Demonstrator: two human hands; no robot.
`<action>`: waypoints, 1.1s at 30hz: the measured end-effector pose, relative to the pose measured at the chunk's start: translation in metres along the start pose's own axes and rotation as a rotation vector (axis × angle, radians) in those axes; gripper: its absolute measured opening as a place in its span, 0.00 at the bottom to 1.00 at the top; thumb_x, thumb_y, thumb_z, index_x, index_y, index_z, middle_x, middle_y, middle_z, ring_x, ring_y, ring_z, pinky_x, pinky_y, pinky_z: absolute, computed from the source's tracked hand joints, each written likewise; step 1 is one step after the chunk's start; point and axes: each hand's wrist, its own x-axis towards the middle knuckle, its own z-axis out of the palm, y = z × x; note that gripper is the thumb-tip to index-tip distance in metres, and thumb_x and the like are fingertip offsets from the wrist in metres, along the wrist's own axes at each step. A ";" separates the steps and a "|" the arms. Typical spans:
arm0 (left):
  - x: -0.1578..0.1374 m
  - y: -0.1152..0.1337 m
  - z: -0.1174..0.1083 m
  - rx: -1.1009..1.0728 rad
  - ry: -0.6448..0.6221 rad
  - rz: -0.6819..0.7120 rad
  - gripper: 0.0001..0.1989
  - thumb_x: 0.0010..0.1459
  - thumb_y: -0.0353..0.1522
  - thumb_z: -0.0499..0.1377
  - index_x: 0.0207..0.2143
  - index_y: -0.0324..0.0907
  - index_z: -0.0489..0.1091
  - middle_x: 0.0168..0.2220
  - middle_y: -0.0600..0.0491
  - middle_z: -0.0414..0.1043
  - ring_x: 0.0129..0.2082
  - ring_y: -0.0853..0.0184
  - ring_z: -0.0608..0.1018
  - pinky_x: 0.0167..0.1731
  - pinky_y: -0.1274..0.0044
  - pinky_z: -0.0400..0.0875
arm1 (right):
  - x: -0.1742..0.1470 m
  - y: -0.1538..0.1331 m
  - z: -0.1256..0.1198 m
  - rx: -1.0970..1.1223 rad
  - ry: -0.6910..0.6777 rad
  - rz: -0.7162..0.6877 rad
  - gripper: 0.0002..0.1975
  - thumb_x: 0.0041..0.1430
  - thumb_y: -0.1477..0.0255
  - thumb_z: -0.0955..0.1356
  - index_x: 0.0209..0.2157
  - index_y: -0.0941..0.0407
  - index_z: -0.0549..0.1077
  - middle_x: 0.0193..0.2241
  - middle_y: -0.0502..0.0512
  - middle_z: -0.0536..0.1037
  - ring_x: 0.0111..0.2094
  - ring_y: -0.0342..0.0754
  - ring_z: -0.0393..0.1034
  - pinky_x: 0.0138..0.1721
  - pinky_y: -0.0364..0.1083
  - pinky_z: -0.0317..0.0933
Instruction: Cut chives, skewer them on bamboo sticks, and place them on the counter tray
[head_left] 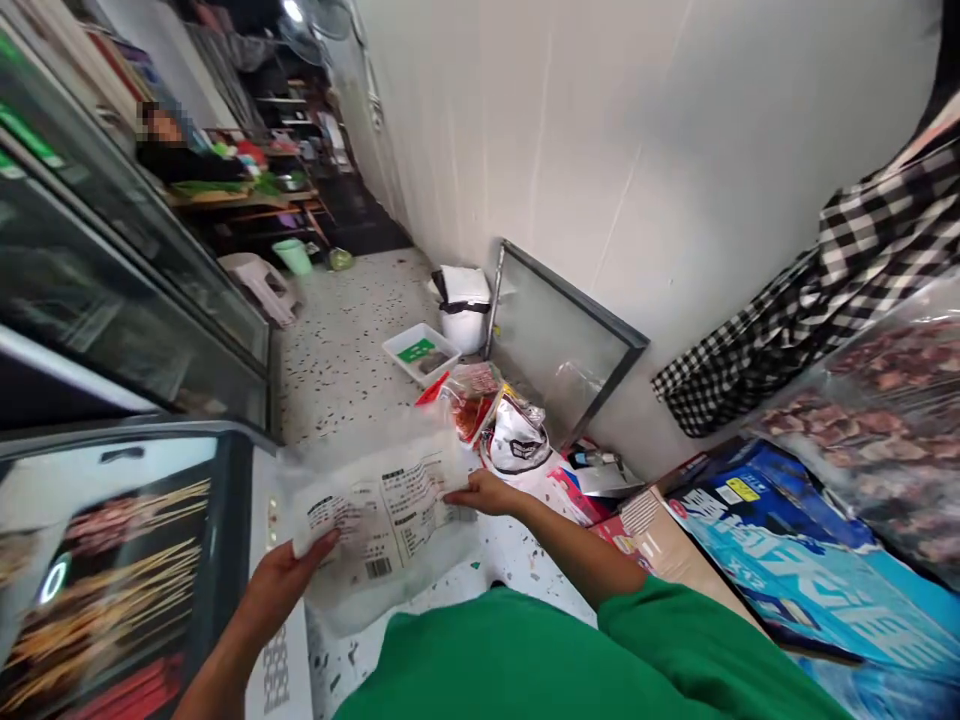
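Observation:
Stretched between my two hands is a translucent plastic bag (409, 510) with dark printed text and a barcode, held out flat above the speckled floor. My left hand (296, 570) pinches its left side between thumb and fingers. On the opposite side, my right hand (484, 493) grips the edge in a similar pinch. The bag looks flat, and the floor shows faintly through it. Just beyond my right hand lie a silver and white packet (517, 435) and a red and clear bag (471, 405).
At left stands a glass-topped freezer (236, 520) holding skewers. Packed meat (862, 430) and a blue bag (817, 560) lie at right. A glass panel (562, 330) leans on the wall near a white tray (409, 345) and a white bin (463, 325). A person (180, 160) sits farther back.

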 end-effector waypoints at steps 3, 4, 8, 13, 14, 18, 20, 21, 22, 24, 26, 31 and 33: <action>0.065 0.023 0.033 -0.108 -0.228 -0.056 0.25 0.40 0.49 0.65 0.37 0.43 0.75 0.40 0.49 0.76 0.44 0.53 0.76 0.43 0.68 0.72 | 0.015 0.019 -0.047 0.228 0.133 0.072 0.26 0.39 0.51 0.72 0.32 0.59 0.78 0.29 0.49 0.78 0.33 0.46 0.70 0.40 0.47 0.63; 0.084 0.032 0.043 -0.092 -0.288 -0.045 0.24 0.39 0.49 0.66 0.36 0.43 0.76 0.39 0.48 0.77 0.43 0.52 0.76 0.43 0.67 0.71 | 0.020 0.026 -0.059 0.296 0.193 0.101 0.25 0.39 0.52 0.72 0.32 0.59 0.77 0.29 0.50 0.77 0.32 0.46 0.70 0.38 0.46 0.64; 0.155 0.068 0.084 -0.022 -0.563 0.018 0.19 0.37 0.44 0.66 0.31 0.42 0.77 0.38 0.48 0.77 0.43 0.53 0.75 0.44 0.67 0.70 | 0.045 0.056 -0.097 0.423 0.483 0.322 0.18 0.46 0.61 0.71 0.36 0.58 0.75 0.28 0.51 0.77 0.29 0.44 0.71 0.30 0.44 0.65; 0.248 0.073 0.158 0.074 -0.721 0.036 0.11 0.40 0.34 0.59 0.28 0.39 0.76 0.32 0.49 0.77 0.34 0.59 0.76 0.37 0.71 0.70 | 0.055 0.090 -0.144 0.389 0.828 0.543 0.13 0.53 0.65 0.67 0.37 0.58 0.72 0.30 0.55 0.77 0.32 0.46 0.73 0.31 0.44 0.67; 0.266 0.068 0.175 0.100 -0.699 0.084 0.09 0.40 0.31 0.57 0.26 0.39 0.75 0.29 0.50 0.76 0.32 0.60 0.76 0.36 0.73 0.69 | 0.052 0.093 -0.152 0.355 0.919 0.590 0.13 0.55 0.65 0.65 0.39 0.58 0.71 0.32 0.57 0.77 0.33 0.47 0.73 0.32 0.45 0.67; 0.324 0.042 0.240 0.201 -0.671 0.366 0.11 0.35 0.22 0.47 0.16 0.39 0.68 0.21 0.52 0.70 0.28 0.66 0.72 0.36 0.75 0.64 | 0.044 0.088 -0.170 0.133 1.243 0.727 0.20 0.60 0.64 0.57 0.48 0.59 0.67 0.48 0.66 0.71 0.47 0.53 0.68 0.44 0.50 0.65; 0.340 0.036 0.274 0.203 -0.724 0.430 0.11 0.37 0.20 0.46 0.14 0.39 0.64 0.19 0.52 0.67 0.26 0.67 0.69 0.34 0.75 0.63 | 0.051 0.082 -0.165 -0.099 1.332 0.714 0.21 0.58 0.62 0.59 0.50 0.57 0.67 0.54 0.64 0.66 0.55 0.54 0.60 0.53 0.52 0.58; 0.345 0.035 0.292 0.184 -0.760 0.446 0.11 0.38 0.19 0.46 0.14 0.39 0.63 0.19 0.52 0.66 0.26 0.67 0.69 0.34 0.75 0.63 | 0.059 0.081 -0.159 -0.291 1.326 0.678 0.22 0.57 0.61 0.60 0.49 0.57 0.68 0.53 0.63 0.66 0.55 0.54 0.59 0.55 0.52 0.56; 0.349 0.034 0.311 0.164 -0.793 0.449 0.11 0.39 0.19 0.46 0.14 0.39 0.63 0.19 0.52 0.66 0.25 0.67 0.69 0.34 0.75 0.63 | 0.069 0.082 -0.153 -0.465 1.283 0.647 0.22 0.57 0.60 0.61 0.49 0.56 0.70 0.52 0.63 0.68 0.55 0.54 0.59 0.56 0.52 0.54; 0.354 0.031 0.350 0.110 -0.871 0.432 0.12 0.40 0.19 0.46 0.14 0.39 0.63 0.22 0.53 0.68 0.27 0.69 0.69 0.36 0.76 0.64 | 0.095 0.091 -0.143 -0.699 1.159 0.671 0.24 0.56 0.58 0.62 0.51 0.56 0.69 0.50 0.63 0.69 0.52 0.56 0.61 0.55 0.53 0.56; 0.361 0.023 0.389 0.060 -0.950 0.395 0.12 0.39 0.18 0.45 0.14 0.39 0.62 0.24 0.54 0.69 0.28 0.70 0.70 0.37 0.77 0.64 | 0.122 0.110 -0.143 -0.741 1.072 0.824 0.27 0.57 0.60 0.62 0.56 0.56 0.64 0.52 0.63 0.66 0.52 0.57 0.62 0.52 0.54 0.58; 0.410 -0.029 0.465 0.143 -0.937 0.265 0.13 0.41 0.19 0.44 0.14 0.39 0.61 0.19 0.53 0.65 0.23 0.70 0.69 0.31 0.76 0.64 | 0.185 0.195 -0.195 -0.648 0.837 1.142 0.32 0.58 0.67 0.61 0.64 0.54 0.50 0.61 0.67 0.53 0.54 0.59 0.61 0.48 0.53 0.59; 0.436 -0.055 0.485 0.227 -0.900 0.226 0.13 0.44 0.20 0.44 0.15 0.38 0.61 0.19 0.51 0.64 0.23 0.68 0.69 0.29 0.75 0.64 | 0.207 0.237 -0.220 -0.578 0.732 1.202 0.35 0.57 0.67 0.63 0.64 0.53 0.47 0.62 0.69 0.50 0.56 0.61 0.59 0.48 0.54 0.58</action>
